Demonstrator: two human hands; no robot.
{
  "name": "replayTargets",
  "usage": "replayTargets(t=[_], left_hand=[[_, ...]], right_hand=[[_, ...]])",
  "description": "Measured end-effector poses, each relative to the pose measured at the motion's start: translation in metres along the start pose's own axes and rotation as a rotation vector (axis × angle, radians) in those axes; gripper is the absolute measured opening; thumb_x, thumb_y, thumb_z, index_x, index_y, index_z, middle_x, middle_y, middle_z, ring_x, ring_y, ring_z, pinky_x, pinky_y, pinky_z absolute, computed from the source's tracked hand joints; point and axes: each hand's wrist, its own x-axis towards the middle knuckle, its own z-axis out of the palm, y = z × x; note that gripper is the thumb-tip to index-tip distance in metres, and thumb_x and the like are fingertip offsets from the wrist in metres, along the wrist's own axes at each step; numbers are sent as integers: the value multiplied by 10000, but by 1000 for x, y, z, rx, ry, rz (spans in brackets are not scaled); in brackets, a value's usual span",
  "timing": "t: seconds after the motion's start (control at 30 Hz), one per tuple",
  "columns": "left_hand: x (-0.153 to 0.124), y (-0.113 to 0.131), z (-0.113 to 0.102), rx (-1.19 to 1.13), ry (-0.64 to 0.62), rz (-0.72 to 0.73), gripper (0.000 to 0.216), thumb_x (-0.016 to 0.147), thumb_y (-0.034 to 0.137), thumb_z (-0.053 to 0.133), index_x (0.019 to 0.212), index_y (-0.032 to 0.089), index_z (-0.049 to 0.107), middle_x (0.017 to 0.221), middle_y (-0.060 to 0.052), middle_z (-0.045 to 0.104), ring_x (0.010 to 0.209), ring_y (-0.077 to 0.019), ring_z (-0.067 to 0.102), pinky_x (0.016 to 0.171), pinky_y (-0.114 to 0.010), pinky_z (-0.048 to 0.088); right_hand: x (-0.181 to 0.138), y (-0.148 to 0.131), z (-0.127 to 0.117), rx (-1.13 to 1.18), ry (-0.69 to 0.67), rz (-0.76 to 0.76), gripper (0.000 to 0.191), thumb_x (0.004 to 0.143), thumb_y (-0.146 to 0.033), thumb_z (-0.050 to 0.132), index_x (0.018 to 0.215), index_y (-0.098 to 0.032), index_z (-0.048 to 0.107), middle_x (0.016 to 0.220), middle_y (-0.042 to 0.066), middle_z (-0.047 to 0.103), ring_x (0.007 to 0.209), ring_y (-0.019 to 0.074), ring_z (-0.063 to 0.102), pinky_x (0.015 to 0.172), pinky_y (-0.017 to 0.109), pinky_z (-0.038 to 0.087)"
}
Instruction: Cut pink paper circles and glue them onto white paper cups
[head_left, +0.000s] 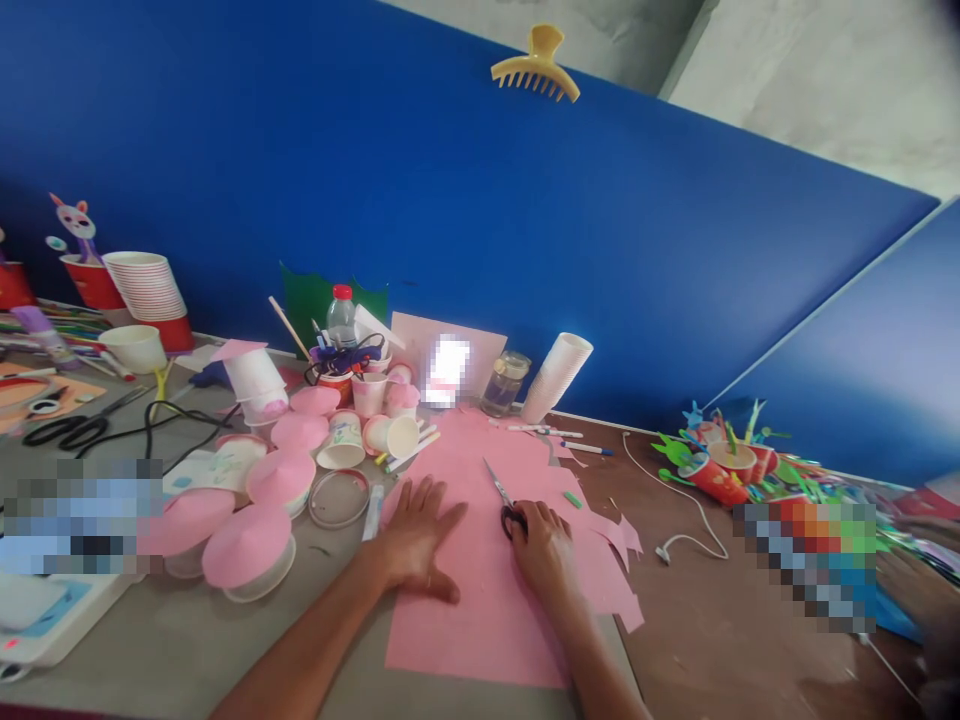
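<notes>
Pink paper sheets (480,620) lie spread over the table before me. My left hand (420,535) rests flat on their left side, fingers spread and holding nothing. My right hand (544,545) is closed around the dark handles of a pair of scissors (499,485), whose blades point away over the paper. A small green piece (572,500) and cut pink scraps (619,535) are right of that hand. Left of my left hand are a clear tape roll (339,498) and several paper cups topped with pink paper cones (247,555).
A jar (506,383) and stacked white cups (556,375) stand by the blue partition (450,180). A lit phone (448,368) leans at the back. A white cable (701,500) and red cup crafts (720,470) lie right, near another person's hand (919,580). Black scissors (79,428) lie left.
</notes>
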Motion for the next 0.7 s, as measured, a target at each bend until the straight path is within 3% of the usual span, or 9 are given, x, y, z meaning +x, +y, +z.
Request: replayTargets(t=[0.5,0.7], left_hand=[[2,10,-9,-25,-94,-11,1146,518,744,638,1465,283,188,1535,-175,-18,1382,-400,-93,1092,-599,-12],[3,10,-4,-27,-52,-1,1167,494,784,612,1459,252,230,1533,-188,9,1380,-417,-78,1084,-616,-19]], right_hand=[[-1,-4,-3,34,120,17,151,855,-169,497,886,-209,639,926,64,635,843,216,591,760,318,362],[8,-4,-11,84,215,-39,194,876,-156,443,869,-197,633,909,63,655,872,207,590,823,327,369]])
